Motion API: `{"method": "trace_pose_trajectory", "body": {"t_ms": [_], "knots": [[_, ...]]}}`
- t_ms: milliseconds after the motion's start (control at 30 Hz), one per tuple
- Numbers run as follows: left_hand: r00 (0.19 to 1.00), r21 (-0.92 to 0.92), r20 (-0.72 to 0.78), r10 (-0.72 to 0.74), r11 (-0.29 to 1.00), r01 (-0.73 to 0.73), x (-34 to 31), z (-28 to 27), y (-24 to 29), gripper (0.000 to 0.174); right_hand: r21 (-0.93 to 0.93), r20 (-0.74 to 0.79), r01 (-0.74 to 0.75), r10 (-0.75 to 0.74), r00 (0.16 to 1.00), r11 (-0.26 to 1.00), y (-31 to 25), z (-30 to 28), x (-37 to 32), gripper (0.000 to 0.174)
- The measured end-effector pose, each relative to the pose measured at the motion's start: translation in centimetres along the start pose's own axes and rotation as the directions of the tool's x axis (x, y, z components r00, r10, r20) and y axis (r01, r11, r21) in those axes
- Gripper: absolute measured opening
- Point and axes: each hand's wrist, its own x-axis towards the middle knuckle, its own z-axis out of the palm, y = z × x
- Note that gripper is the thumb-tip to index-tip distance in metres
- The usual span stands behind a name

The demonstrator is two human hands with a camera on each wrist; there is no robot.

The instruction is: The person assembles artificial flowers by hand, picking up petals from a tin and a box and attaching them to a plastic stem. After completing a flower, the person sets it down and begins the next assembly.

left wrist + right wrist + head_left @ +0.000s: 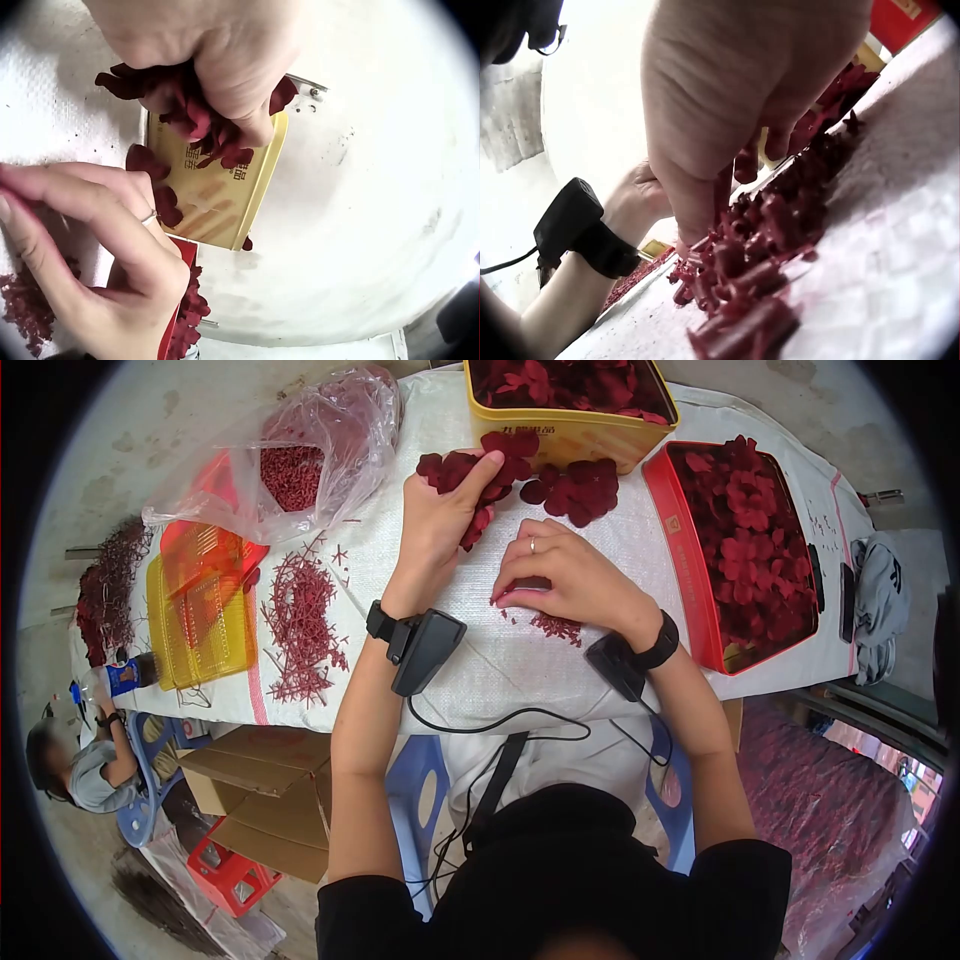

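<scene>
My left hand (440,520) holds a bunch of dark red cloth flowers (450,472), the thumb pressed over them, in front of the yellow tin (570,440). Below and to its right, my right hand (578,578) has its fingers bent down to the white table cover, thumb and index fingertips brought together. Red shows at those fingertips in the left wrist view. A small heap of short red tube-like pieces (742,277) lies right by the thumb in the right wrist view. More dark red flowers (580,492) lie between the right hand and the tin.
A red tin (672,545) full of red flowers stands at the right, a phone (848,603) beyond it. Thin red stems (300,625) are heaped at the left, near yellow baskets (205,650) and a clear plastic bag (355,420). Another person (95,770) sits at far left.
</scene>
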Motion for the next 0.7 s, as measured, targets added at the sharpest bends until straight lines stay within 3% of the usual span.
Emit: {"method": "trace_pose_trajectory", "body": {"t_ms": [167, 300, 367, 400, 500, 700], "knots": [[1.000, -0.041, 0.025, -0.015, 0.999, 0.016, 0.1, -0.2, -0.3, 0.020, -0.004, -0.019, 0.015, -0.015, 1.000, 1.000, 0.0, 0.0, -0.1, 0.014], [0.999, -0.024, 0.041, -0.027, 0.999, 0.028, -0.1, -0.1, -0.1, 0.020, 0.173, -0.140, -0.048, 0.073, 0.987, 0.984, 0.0, -1.0, 0.1, 0.013], [0.998, -0.027, 0.047, -0.032, 0.999, 0.033, -0.2, 0.0, -0.2, 0.021, 0.297, -0.235, -0.126, 0.200, 0.951, 0.946, -1.0, -2.3, 0.2, 0.011], [0.997, -0.003, 0.065, -0.042, 0.999, 0.042, -0.3, 0.1, -0.1, 0.022, 0.293, -0.396, -0.078, 0.195, 0.897, 0.953, -0.5, -2.1, 0.3, 0.010], [0.992, 0.050, 0.113, -0.064, 0.997, 0.058, -0.7, 0.3, 0.2, 0.023, 0.213, -0.612, -0.190, 0.283, 0.738, 0.958, -0.3, -2.5, 0.2, 0.011], [0.977, 0.091, 0.203, -0.061, 0.995, 0.043, -0.7, 0.4, 0.0, 0.025, 0.212, -0.662, -0.191, 0.285, 0.693, 0.958, 0.5, -2.3, 0.2, 0.012]]}}
